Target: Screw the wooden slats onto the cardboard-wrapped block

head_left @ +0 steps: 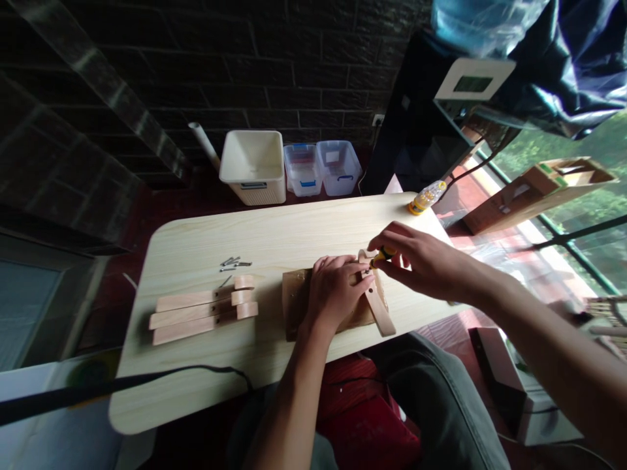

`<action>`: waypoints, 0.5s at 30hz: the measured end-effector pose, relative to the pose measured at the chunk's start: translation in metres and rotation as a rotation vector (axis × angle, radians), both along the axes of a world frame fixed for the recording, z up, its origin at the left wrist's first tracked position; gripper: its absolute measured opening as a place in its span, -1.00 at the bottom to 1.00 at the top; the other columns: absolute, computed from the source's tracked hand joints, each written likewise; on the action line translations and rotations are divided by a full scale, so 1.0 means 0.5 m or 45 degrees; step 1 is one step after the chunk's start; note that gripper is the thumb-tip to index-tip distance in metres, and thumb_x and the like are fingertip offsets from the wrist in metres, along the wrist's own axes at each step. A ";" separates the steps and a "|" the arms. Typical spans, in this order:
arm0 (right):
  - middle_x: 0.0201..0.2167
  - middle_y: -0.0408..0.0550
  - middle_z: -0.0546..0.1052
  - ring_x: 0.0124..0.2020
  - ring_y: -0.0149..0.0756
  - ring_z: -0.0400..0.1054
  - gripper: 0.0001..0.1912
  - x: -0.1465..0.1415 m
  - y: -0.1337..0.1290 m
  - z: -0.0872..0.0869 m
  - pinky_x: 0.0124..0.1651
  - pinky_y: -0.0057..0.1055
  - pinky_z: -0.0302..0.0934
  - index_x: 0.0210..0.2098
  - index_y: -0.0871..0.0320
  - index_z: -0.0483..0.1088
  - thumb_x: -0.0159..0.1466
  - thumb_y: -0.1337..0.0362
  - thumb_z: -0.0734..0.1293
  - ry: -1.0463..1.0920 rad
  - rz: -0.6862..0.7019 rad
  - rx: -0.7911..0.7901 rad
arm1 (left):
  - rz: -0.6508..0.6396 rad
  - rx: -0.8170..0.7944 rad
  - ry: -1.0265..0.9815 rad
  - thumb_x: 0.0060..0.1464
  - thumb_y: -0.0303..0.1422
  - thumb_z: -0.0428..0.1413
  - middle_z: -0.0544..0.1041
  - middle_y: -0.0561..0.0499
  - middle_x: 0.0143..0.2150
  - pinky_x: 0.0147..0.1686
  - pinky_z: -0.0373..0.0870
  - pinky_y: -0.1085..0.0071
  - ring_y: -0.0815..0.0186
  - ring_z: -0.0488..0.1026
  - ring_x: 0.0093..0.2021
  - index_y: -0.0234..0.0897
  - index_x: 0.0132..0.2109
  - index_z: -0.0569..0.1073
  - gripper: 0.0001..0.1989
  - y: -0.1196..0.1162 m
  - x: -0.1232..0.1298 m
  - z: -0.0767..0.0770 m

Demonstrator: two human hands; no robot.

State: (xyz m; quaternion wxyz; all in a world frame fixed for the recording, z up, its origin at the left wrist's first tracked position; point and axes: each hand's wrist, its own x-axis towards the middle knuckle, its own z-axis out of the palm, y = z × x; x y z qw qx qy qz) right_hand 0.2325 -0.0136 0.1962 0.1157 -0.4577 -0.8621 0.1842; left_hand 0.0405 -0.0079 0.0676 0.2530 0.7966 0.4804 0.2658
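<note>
The wooden leg lies on the board at the worktop's near edge, its long axis running from far-left to near-right. The left hand presses flat, palm down, on them. The right hand has its grip clenched on what seems a screwdriver. Three bins stand on the floor beyond; their contents are unclear.

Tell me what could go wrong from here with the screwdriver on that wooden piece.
1. The left hand presses on the wooden board right beside the screwdriver in the right hand; a slip of the tip could jab the fingers.
2. The wooden leg lies slanted under the tool and overhangs the table edge; it could twist or drop.
3. The loose screws lie unguarded on the table and might roll away.
</note>
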 end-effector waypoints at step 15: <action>-0.16 0.00 0.56 -0.24 -0.26 0.44 -0.64 -0.021 0.004 -0.064 -0.21 -0.36 0.33 0.00 0.13 0.47 0.55 0.03 0.18 0.711 -0.484 -0.202 | -0.038 -0.054 -0.022 0.23 -0.19 0.31 0.66 0.10 0.10 0.34 0.30 0.04 0.16 0.56 0.13 0.02 -0.07 0.67 -0.87 0.028 -0.005 0.016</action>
